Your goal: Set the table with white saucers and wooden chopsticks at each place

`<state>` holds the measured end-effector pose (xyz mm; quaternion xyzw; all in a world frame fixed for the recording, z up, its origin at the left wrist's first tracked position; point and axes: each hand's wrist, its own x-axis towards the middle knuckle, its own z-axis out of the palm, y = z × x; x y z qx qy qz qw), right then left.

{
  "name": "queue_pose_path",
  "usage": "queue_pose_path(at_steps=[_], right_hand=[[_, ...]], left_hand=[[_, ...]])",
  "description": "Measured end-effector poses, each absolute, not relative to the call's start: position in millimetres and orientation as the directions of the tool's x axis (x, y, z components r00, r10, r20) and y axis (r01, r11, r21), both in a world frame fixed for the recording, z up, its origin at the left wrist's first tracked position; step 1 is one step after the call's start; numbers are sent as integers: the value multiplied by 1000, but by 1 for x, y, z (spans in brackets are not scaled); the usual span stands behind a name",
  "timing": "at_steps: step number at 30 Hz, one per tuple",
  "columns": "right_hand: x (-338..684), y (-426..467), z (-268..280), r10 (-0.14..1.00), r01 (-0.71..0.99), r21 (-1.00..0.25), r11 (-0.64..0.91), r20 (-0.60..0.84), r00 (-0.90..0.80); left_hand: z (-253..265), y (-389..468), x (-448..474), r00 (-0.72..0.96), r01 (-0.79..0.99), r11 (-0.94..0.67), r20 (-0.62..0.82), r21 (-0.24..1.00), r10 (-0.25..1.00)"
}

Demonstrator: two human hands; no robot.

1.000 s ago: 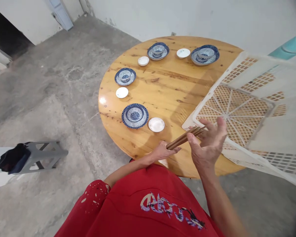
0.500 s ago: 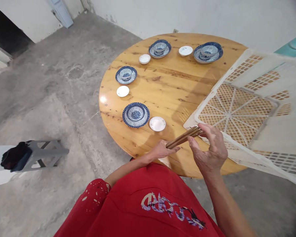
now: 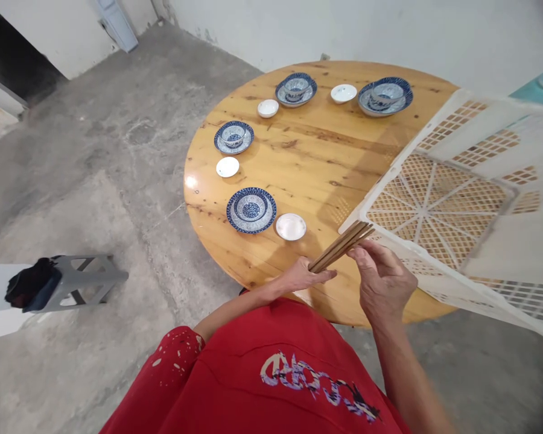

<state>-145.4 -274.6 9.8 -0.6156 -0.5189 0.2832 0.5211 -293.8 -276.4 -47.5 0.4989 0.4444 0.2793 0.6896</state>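
Brown chopsticks [image 3: 339, 247], left hand [image 3: 301, 276] clasping, right hand [image 3: 386, 284] curled

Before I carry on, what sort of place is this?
Probably a plain dining area, in a home or small eatery; I can't tell which. The wooden table is set with blue-patterned plates and bowls, a bunch of chopsticks is being held, and the floor looks like bare concrete.

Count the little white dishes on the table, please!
4: the nearest dish toward the front, the leftmost dish, another dish farther back, and the farthest dish toward the back right. The basket could hide more.
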Motion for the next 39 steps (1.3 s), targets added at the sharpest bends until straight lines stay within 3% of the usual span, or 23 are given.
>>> queue_pose_path(at_steps=[4, 11, 16, 27, 39], right_hand=[[-152, -273, 7, 958, 297, -955, -12, 74, 278], [-163, -243, -8, 919, -23, -983, -184, -180, 351], [-174, -231, -16, 893, -152, -948, -280, -315, 322], [-199, -225, -35, 886, -243, -919, -310, -372, 278], [-203, -212, -45, 889, -256, -912, -322, -384, 250]], left_hand=[[-35, -277, -296, 449, 21, 393, -360, 919, 818], [-26, -280, -311, 464, 29, 475, -432, 880, 773], [-29, -284, -319, 414, -96, 563, -481, 821, 773], [-42, -288, -339, 292, -286, 534, -458, 796, 840], [-53, -298, -358, 205, -146, 523, -491, 840, 847]])
